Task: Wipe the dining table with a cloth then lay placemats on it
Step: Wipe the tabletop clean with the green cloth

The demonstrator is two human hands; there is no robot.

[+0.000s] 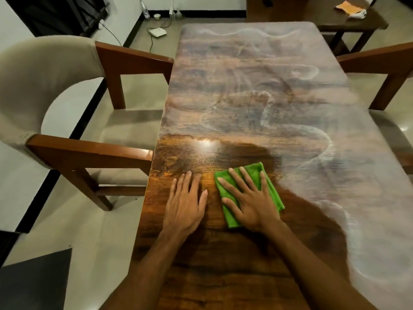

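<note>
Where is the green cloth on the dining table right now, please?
In the head view, the green cloth lies flat on the near part of the dining table, pressed under the right hand, just right of the left hand.

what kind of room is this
Most likely a home dining room: a long wooden dining table, an upholstered armchair pulled up at its side, and a wooden bench by the far wall.

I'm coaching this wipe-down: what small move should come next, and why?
Probably slide the green cloth under the right hand rightward into the hazy film; the dining table is glossy near the hands, cloudy beyond.
</note>
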